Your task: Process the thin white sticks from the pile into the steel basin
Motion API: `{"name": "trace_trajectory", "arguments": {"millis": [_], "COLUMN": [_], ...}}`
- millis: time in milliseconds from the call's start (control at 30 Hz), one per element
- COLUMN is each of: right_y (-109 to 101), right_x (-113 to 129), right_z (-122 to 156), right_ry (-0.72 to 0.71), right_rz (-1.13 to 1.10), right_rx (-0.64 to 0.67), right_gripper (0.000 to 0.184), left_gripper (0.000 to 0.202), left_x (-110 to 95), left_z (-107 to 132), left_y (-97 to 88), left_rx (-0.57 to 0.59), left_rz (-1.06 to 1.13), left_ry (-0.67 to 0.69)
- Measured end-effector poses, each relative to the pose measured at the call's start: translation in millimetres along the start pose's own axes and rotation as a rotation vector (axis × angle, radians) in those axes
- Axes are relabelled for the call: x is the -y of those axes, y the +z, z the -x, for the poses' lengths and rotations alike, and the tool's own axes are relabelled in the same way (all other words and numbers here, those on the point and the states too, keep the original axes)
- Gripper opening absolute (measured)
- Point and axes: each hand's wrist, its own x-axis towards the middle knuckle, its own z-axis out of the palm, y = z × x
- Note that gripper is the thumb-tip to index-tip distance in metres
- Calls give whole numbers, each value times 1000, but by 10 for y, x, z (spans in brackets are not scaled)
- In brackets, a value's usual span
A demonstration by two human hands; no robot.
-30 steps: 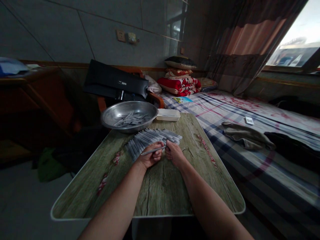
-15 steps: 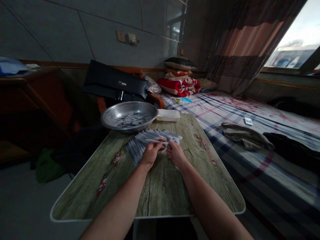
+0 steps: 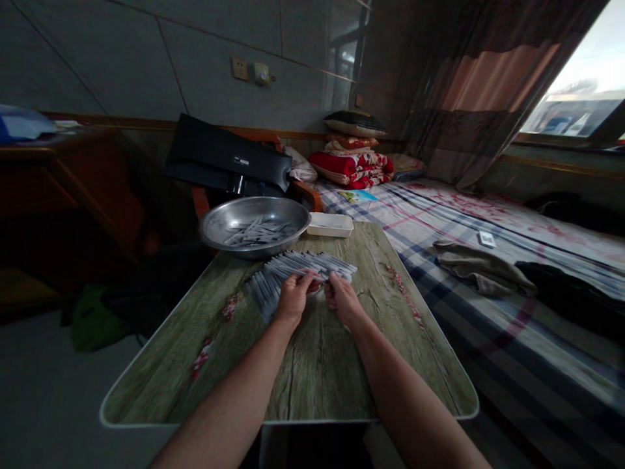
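A fanned row of thin grey-white sticks lies across the far half of the wood-patterned table. My left hand rests at the near edge of the row, its fingers curled and pinched on a stick. Close beside it, my right hand has its fingertips closed on the same spot of the row. Behind the sticks a metal basin holds several more of them.
A shallow white tray sits at the table's far edge beside the basin. A black monitor leans on a chair behind. To the right is a bed with a crumpled cloth, folded quilts and pillows.
My left hand, which held one stick raised crosswise, has lowered it onto the row. Both hands have slid slightly forward to the row's edge.
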Motion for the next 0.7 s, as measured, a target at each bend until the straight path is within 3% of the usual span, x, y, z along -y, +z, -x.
{"name": "trace_trajectory", "arguments": {"millis": [167,267,433,533,700], "right_y": [23,38,51,60,53], "right_x": [26,51,25,32,70], "right_z": [22,37,51,64,63], "right_ry": [-26,-7,-41,-36,26], "right_rz": [-40,-62,82,6,-51], "right_rx": [82,62,83,113,24], "right_gripper": [38,38,45,39,39], "left_gripper": [51,49,48,48,44], "left_x": [-29,-29,-21,-32,-39], "left_z": [-2,-9,-13,-21,-24], "left_y": [4,-1,-11,-22,-22], "left_rx": [-11,-7,1,6,14], "left_rz": [-3,-6,-22,-40,-63], "left_ry": [6,16,25,45,71]}}
